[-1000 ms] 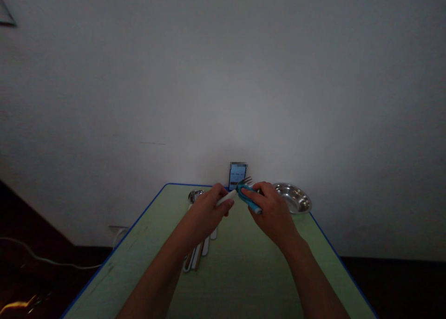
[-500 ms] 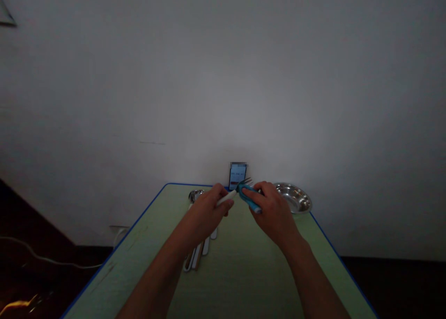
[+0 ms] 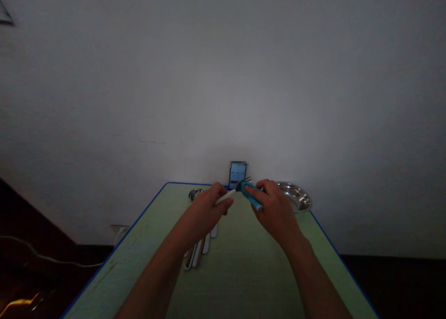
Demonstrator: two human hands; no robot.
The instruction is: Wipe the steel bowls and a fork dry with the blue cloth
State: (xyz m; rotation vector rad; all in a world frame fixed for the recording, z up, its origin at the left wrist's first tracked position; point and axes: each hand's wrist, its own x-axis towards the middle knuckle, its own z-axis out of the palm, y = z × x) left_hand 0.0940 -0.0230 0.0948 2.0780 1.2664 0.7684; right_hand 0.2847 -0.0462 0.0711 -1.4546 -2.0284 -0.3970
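Observation:
Above the middle of the table, my left hand (image 3: 212, 202) is closed round the white handle of a fork (image 3: 227, 197), whose metal tines point up and to the right. My right hand (image 3: 273, 205) grips a folded blue cloth (image 3: 251, 197) with a pale end. The cloth meets the fork near its neck, just below the tines. Under and beside my left arm lie several utensils (image 3: 198, 254) with pale and brown handles. Their shiny metal heads (image 3: 195, 194) show past my left hand, and my arm covers their middles.
A shiny metal bowl (image 3: 296, 197) sits at the back right, partly behind my right hand. A phone (image 3: 238, 172) with a lit screen leans on the wall (image 3: 223, 77) behind the fork. The pale green table (image 3: 240, 268) has a blue edge. A white cable (image 3: 52, 262) runs at the left.
My right hand and the blue cloth have shifted slightly to the right, away from the fork's neck. My left hand holds the fork almost where it was.

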